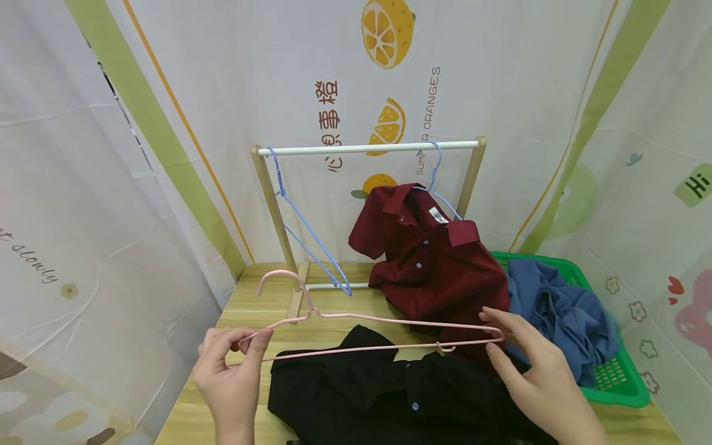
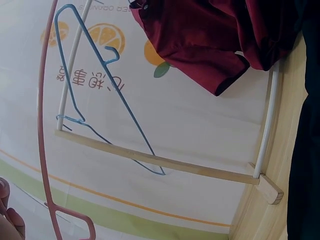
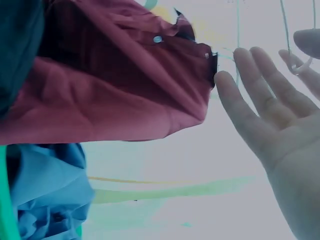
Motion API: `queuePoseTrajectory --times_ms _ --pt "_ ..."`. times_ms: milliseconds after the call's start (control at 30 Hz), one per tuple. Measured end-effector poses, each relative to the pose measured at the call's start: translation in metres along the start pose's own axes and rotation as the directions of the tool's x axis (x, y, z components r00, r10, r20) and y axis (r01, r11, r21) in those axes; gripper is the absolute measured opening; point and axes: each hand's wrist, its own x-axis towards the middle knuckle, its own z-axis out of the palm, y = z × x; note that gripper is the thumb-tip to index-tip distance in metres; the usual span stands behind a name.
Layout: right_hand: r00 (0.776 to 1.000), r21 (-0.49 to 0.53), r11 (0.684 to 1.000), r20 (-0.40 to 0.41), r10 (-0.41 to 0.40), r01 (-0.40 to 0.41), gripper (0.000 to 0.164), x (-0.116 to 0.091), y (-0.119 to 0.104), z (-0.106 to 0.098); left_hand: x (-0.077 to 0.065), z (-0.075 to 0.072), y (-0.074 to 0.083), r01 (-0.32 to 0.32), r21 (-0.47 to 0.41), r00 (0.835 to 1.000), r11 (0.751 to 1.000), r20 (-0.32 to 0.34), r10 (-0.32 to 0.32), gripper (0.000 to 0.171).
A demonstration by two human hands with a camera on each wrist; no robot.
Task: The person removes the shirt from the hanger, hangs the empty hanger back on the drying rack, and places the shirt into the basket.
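Observation:
A thin pink clothes hanger (image 1: 411,322) is held up in front of me, its hook toward the upper left. My left hand (image 1: 230,377) pinches it near its left end, between thumb and fingers. Around the right end sits my right hand (image 1: 542,364), fingers fairly straight, with the hanger's tip between thumb and index finger. In the right wrist view the right palm (image 3: 295,145) shows with its fingers spread. Below the hanger lies a black shirt (image 1: 345,402) with buttons, partly out of frame.
Behind stands a clothes rack with a white rail (image 1: 356,149) and wooden posts. A bare blue hanger (image 1: 280,185) hangs at its left; a maroon shirt (image 1: 445,272) hangs at its right on another. A green basket (image 1: 617,397) with blue cloth (image 1: 562,315) stands at right.

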Motion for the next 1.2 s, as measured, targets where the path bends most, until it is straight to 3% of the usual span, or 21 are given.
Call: queuePoseTrajectory --times_ms 200,467,700,833,933,1100,1200 --pt "0.994 0.014 0.994 -0.014 -0.105 0.105 0.065 -0.002 -0.011 -0.004 0.000 0.003 0.003 -0.024 0.035 1.000 0.999 0.015 0.023 0.023" --pt "0.983 0.022 0.984 -0.052 -0.175 0.176 0.054 -0.002 -0.010 -0.001 -0.005 0.009 0.007 -0.049 0.029 0.997 0.998 0.061 0.048 0.024" --pt "0.978 0.051 0.977 -0.012 -0.209 0.209 0.054 -0.001 -0.010 -0.005 -0.007 0.015 0.013 -0.085 0.024 0.989 0.996 0.125 0.081 0.025" --pt "0.975 0.097 0.970 -0.022 -0.221 0.222 0.050 -0.004 -0.007 -0.009 -0.005 0.017 0.015 -0.134 -0.012 0.973 0.991 0.189 0.134 0.020" --pt "0.972 0.113 0.966 -0.063 -0.227 0.233 0.047 -0.005 -0.004 -0.016 -0.001 0.020 0.018 -0.202 -0.048 0.949 0.978 0.238 0.207 0.016" --pt "0.985 0.067 0.988 -0.108 -0.134 0.142 0.046 -0.009 -0.002 -0.037 0.015 0.026 0.023 -0.306 -0.091 0.910 0.948 0.264 0.319 0.024" --pt "0.972 0.080 0.985 -0.191 -0.136 0.153 0.032 -0.010 0.005 -0.048 0.025 0.027 0.024 -0.315 -0.082 0.916 0.946 0.234 0.325 0.026"
